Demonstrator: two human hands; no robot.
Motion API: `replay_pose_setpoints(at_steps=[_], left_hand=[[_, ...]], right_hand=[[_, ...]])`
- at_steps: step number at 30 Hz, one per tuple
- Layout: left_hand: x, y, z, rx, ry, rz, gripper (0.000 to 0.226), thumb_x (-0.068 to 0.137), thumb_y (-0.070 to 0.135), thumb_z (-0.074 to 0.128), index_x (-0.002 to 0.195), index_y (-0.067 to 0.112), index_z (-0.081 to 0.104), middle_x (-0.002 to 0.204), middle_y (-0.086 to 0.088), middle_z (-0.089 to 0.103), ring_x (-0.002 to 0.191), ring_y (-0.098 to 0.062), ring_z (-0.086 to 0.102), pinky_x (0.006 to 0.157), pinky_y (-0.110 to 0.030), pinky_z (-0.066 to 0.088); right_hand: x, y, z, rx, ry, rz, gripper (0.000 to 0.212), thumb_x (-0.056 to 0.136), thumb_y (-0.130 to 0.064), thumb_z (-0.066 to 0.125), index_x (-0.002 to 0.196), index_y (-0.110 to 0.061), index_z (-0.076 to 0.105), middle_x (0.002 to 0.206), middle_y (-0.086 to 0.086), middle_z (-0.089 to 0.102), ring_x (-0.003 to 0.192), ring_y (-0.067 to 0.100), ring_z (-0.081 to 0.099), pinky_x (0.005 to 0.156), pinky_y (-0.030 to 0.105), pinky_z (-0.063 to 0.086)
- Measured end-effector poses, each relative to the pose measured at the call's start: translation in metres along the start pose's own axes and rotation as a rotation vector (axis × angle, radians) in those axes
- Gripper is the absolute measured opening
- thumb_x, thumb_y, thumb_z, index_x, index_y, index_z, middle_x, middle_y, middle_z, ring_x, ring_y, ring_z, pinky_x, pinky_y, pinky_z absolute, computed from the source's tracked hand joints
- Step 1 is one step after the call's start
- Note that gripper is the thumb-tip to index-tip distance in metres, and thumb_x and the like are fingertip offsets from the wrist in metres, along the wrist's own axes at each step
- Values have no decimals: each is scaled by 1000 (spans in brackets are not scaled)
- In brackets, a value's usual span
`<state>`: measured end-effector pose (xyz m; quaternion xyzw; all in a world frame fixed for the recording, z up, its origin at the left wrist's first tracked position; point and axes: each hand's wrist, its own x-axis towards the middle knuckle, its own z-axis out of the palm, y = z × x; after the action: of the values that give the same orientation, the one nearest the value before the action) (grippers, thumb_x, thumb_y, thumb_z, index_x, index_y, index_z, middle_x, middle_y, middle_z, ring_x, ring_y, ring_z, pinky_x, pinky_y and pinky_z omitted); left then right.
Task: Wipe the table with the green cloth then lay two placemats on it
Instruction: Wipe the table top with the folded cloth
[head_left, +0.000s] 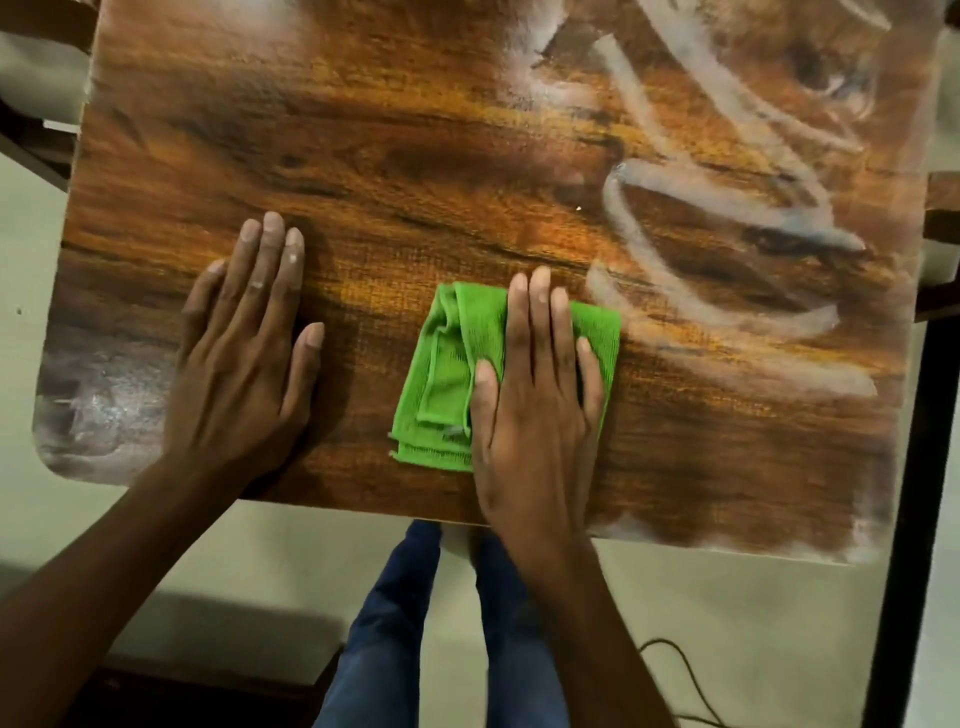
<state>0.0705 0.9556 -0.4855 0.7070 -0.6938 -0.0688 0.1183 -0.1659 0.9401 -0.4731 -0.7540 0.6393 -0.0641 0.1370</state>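
A folded green cloth (447, 374) lies on the brown wood-grain table (415, 156), near its front edge and a little right of centre. My right hand (535, 384) presses flat on the cloth's right half, fingers together and pointing away from me. My left hand (244, 353) rests flat on the bare tabletop to the cloth's left, fingers spread, holding nothing. White dusty streaks (701, 218) cover the table's right side, and a pale smear (88, 395) sits at the front left corner. No placemats are in view.
A dark vertical post (914, 467) stands along the table's right edge. Dark furniture pieces (31, 150) show past the left edge. My legs in blue jeans (395, 623) stand at the table's front, with a black cable (691, 680) on the pale floor.
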Motion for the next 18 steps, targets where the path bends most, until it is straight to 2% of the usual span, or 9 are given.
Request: replay_pose_setpoints(at_steps=[5, 7, 10, 14, 18], left_hand=[[-1, -1, 2, -29, 29, -9, 64, 112, 33, 28, 169, 6, 16, 178, -12, 13, 166, -23, 9, 132, -55, 16], [-2, 1, 3, -12, 47, 11, 62, 113, 31, 30, 169, 7, 17, 177, -13, 15, 166, -25, 11, 131, -56, 18], [-5, 5, 3, -16, 74, 15, 61, 113, 29, 31, 169, 7, 19, 177, -13, 17, 165, -26, 13, 130, -56, 19], [-3, 5, 1, 10, 49, 41, 63, 112, 29, 32, 169, 6, 17, 177, -14, 15, 165, -27, 12, 130, -58, 20], [-6, -9, 11, 62, 16, 104, 67, 110, 22, 40, 167, -2, 15, 177, -19, 10, 165, -37, 9, 129, -63, 21]], right_hand=[[117, 31, -3, -7, 142, -96, 63, 114, -41, 28, 170, -13, 18, 178, 4, 15, 165, 18, 11, 131, 42, 17], [130, 41, -3, -3, 156, -123, 61, 114, -39, 29, 168, -11, 23, 177, 6, 20, 164, 20, 15, 131, 42, 17], [96, 42, -7, 14, 121, -110, 62, 115, -38, 30, 169, -11, 18, 178, 5, 14, 165, 20, 9, 132, 43, 14], [5, 45, -15, 28, 9, -19, 66, 114, -37, 31, 171, -16, 4, 179, 1, -1, 165, 15, -2, 133, 43, 12], [-66, 67, -20, 1, -76, -16, 71, 111, -33, 41, 171, -18, 6, 179, -2, 0, 165, 13, 0, 133, 43, 15]])
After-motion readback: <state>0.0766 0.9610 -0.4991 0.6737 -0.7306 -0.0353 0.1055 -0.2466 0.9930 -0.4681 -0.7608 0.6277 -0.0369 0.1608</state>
